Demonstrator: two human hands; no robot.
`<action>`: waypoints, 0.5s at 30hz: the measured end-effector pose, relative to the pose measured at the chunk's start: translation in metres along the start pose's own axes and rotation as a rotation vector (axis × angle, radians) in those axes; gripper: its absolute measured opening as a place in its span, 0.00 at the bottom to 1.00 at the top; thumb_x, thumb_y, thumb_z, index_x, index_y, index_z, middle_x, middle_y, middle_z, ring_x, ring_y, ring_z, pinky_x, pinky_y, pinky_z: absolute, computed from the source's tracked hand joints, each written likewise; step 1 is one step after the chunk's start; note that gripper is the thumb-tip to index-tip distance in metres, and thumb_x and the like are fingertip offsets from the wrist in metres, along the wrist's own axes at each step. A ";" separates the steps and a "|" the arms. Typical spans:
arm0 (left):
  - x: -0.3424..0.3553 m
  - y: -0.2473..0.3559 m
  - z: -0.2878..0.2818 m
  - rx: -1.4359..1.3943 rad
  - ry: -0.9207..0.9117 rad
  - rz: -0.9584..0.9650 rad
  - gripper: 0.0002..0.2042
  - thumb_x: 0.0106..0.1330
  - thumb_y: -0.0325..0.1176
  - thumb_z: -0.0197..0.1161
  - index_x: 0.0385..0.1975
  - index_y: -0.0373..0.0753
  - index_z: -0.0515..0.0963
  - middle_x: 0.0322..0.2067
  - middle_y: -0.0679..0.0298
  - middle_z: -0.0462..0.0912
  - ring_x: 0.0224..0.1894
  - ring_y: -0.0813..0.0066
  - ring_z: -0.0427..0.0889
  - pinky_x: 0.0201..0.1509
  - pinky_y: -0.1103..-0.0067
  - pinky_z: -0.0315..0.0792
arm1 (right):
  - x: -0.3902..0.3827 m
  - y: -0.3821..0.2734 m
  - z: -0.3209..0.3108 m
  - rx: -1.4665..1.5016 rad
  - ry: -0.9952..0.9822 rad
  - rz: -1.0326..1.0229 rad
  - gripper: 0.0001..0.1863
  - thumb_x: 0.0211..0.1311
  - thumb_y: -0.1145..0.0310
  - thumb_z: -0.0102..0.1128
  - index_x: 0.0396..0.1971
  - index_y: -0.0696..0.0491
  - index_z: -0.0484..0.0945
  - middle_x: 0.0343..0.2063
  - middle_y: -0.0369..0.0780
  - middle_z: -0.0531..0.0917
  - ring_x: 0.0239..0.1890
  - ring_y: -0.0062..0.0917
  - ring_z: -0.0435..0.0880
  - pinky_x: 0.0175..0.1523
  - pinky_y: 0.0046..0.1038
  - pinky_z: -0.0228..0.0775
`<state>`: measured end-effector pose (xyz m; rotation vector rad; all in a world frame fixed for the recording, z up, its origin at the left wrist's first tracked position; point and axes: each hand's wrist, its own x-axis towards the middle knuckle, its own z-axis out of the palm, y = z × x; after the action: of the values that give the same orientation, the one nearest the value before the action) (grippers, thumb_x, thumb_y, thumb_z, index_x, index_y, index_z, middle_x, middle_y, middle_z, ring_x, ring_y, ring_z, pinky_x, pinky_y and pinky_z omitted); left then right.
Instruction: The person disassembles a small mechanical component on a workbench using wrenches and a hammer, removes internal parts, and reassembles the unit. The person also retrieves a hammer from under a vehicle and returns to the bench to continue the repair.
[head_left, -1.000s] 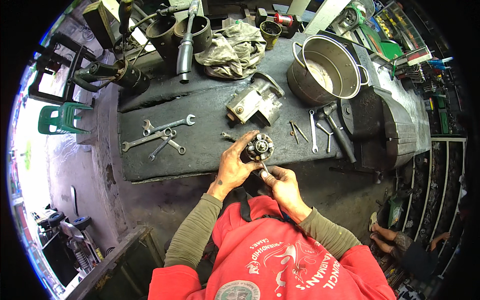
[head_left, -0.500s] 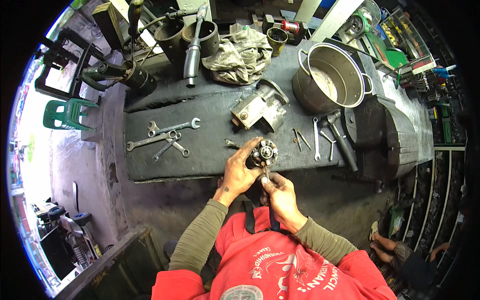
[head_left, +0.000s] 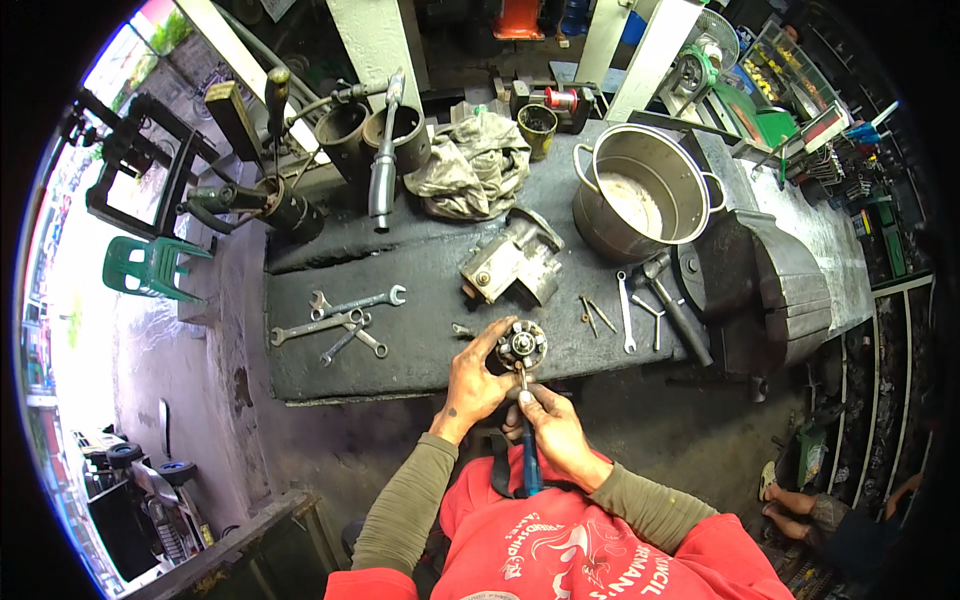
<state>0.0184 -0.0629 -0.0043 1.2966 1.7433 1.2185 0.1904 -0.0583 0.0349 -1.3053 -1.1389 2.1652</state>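
My left hand is wrapped around the side of a round metal rotor part, which has several slots or rollers around a central shaft hole. It sits at the bench's near edge. My right hand pinches the thin shaft of a screwdriver whose blue handle points down toward my body. The screwdriver's tip meets the lower rim of the rotor part. A cast metal pump housing lies just beyond my hands, and a small metal piece lies beside my left fingers.
Several wrenches cross at the left of the dark bench. Bolts, another wrench and a hammer lie right. Behind stand a large pot, a crumpled rag and metal cylinders. A person's legs show lower right.
The view has tilted up, so the bench and its contents sit lower in the picture. More of the screwdriver's blue handle shows. Both hands keep their holds.
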 end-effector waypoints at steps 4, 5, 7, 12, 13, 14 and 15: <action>0.000 0.001 0.000 0.017 -0.032 0.006 0.42 0.44 0.33 0.87 0.66 0.41 0.77 0.64 0.56 0.82 0.67 0.61 0.80 0.72 0.68 0.73 | 0.005 -0.005 -0.030 -0.679 0.173 -0.468 0.14 0.76 0.64 0.63 0.47 0.60 0.83 0.29 0.36 0.83 0.34 0.20 0.82 0.40 0.30 0.75; 0.001 0.000 0.001 0.021 -0.042 -0.014 0.42 0.44 0.33 0.87 0.66 0.41 0.77 0.64 0.56 0.82 0.67 0.61 0.80 0.71 0.68 0.73 | 0.007 -0.003 -0.035 -0.731 0.222 -0.601 0.13 0.74 0.65 0.65 0.47 0.60 0.83 0.27 0.35 0.83 0.32 0.18 0.80 0.39 0.29 0.74; 0.001 0.000 0.002 0.012 -0.035 -0.011 0.43 0.44 0.33 0.87 0.67 0.42 0.77 0.64 0.56 0.82 0.67 0.61 0.80 0.71 0.68 0.73 | 0.011 0.004 -0.036 -0.480 0.175 -0.314 0.11 0.75 0.66 0.65 0.47 0.59 0.83 0.29 0.34 0.83 0.31 0.17 0.80 0.36 0.25 0.78; 0.003 -0.001 0.001 -0.056 -0.033 -0.068 0.43 0.45 0.30 0.86 0.68 0.40 0.76 0.64 0.55 0.82 0.67 0.61 0.80 0.71 0.69 0.74 | 0.017 0.008 -0.022 -0.146 0.153 -0.063 0.08 0.74 0.69 0.66 0.46 0.56 0.81 0.26 0.31 0.79 0.24 0.13 0.77 0.30 0.20 0.77; 0.006 -0.002 -0.002 -0.033 -0.036 -0.060 0.43 0.45 0.30 0.86 0.67 0.39 0.76 0.64 0.55 0.81 0.67 0.61 0.80 0.71 0.69 0.74 | 0.018 0.003 -0.020 -0.107 0.148 -0.038 0.08 0.74 0.69 0.66 0.45 0.56 0.81 0.25 0.31 0.79 0.23 0.13 0.76 0.30 0.20 0.76; 0.007 -0.002 -0.002 -0.016 -0.044 -0.054 0.43 0.45 0.30 0.85 0.67 0.39 0.76 0.64 0.55 0.81 0.68 0.61 0.80 0.71 0.69 0.74 | 0.018 -0.002 -0.018 -0.070 0.150 -0.010 0.07 0.74 0.69 0.66 0.44 0.56 0.80 0.25 0.31 0.79 0.23 0.13 0.76 0.29 0.20 0.75; 0.008 -0.001 -0.002 -0.015 -0.043 -0.026 0.42 0.45 0.29 0.85 0.67 0.38 0.76 0.64 0.54 0.81 0.68 0.61 0.80 0.71 0.69 0.74 | 0.017 -0.008 -0.015 -0.047 0.166 0.044 0.07 0.74 0.69 0.66 0.44 0.55 0.80 0.25 0.31 0.79 0.23 0.13 0.76 0.29 0.19 0.73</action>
<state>0.0137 -0.0563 -0.0046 1.2786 1.7124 1.1788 0.1943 -0.0355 0.0275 -1.5125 -1.1104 2.0281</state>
